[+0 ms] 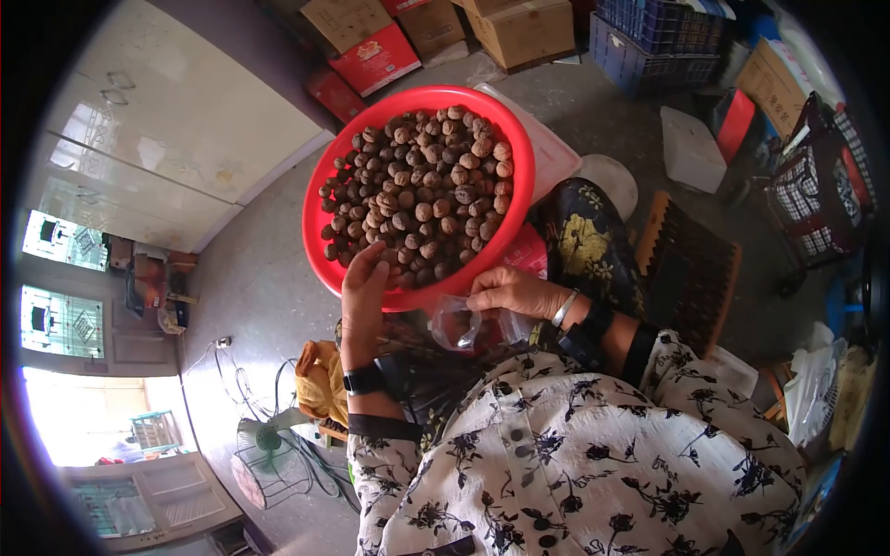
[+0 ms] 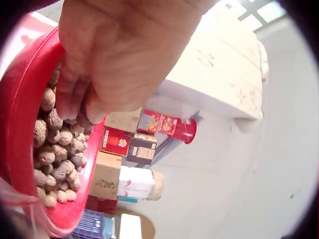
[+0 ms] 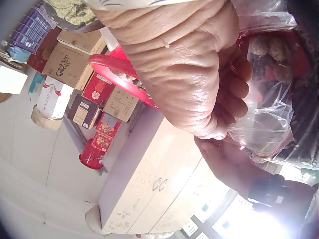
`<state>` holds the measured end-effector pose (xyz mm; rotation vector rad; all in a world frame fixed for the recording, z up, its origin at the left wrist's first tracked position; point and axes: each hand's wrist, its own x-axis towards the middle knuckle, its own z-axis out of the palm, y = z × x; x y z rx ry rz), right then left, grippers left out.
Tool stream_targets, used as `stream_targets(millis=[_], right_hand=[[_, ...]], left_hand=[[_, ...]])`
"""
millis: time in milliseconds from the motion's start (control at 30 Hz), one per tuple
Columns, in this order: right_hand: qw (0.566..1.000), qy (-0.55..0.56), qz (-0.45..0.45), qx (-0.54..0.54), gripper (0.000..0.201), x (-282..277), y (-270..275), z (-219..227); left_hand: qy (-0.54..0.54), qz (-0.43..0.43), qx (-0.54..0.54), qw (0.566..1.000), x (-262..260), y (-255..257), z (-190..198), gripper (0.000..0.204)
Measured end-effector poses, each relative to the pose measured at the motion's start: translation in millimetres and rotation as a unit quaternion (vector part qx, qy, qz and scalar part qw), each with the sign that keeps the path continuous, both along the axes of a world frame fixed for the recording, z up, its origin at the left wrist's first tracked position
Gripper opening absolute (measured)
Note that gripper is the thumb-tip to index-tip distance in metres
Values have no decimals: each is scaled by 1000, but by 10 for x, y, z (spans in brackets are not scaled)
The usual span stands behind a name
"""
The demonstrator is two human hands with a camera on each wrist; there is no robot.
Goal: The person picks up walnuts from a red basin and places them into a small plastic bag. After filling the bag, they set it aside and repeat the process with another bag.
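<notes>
A big red basin (image 1: pixel 521 139) full of walnuts (image 1: pixel 422 181) stands in front of the person. My left hand (image 1: pixel 364 301) is at its near rim, fingers bent down over the nuts. In the left wrist view the thumb and fingers of the left hand (image 2: pixel 117 59) close around a brown walnut (image 2: pixel 90 110), partly hidden by them. My right hand (image 1: pixel 524 293) pinches the edge of a clear plastic bag (image 1: pixel 454 324) beside the basin, over the lap. Through the plastic in the right wrist view, several walnuts (image 3: pixel 271 52) show inside the bag (image 3: pixel 264 122).
Cardboard boxes (image 1: pixel 524 32) and blue crates (image 1: pixel 654 51) line the back. A ridged wooden board (image 1: pixel 691 269) and a wheeled shopping cart (image 1: pixel 820 185) are on the right. To the left are a cream cabinet (image 1: pixel 176 102), an electric fan (image 1: pixel 264 449) and loose cables (image 1: pixel 236 385).
</notes>
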<state>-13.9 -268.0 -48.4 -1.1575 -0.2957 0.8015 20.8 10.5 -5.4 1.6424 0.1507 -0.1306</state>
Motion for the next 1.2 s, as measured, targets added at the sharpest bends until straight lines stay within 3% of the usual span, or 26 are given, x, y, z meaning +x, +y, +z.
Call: stream_targets(millis=[133,233,767,867,933,1067,1133,1200], right_hand=[[1000,27,-1,12,15,-15,0,50],[1000,19,0,-6,14,-4,-6,49],[1000,9,-12,-4,14,-14,10,49],[1000,19,-1,21,15,-12,7,18],[1000,19,-7,0,17,-14,19,34],[1000,29,-4,7,19,-18,23,44],[999,35,-6,14,21,-23,23,49],[999,36,-6,16,21,-22,28,34]], left_hand=[[5,-11,-171,985,-199,-45,132,37],[33,-6,-203,979,-317,-70,230,38],[4,-47,-246,968,-461,-38,216,45],[5,-84,-216,973,-503,6,207,44],[56,-106,-117,986,-558,-29,305,42],[72,-164,-99,979,-646,-114,296,40],[-18,-220,57,974,-662,-222,333,39],[-2,-216,95,972,-694,-312,421,40]])
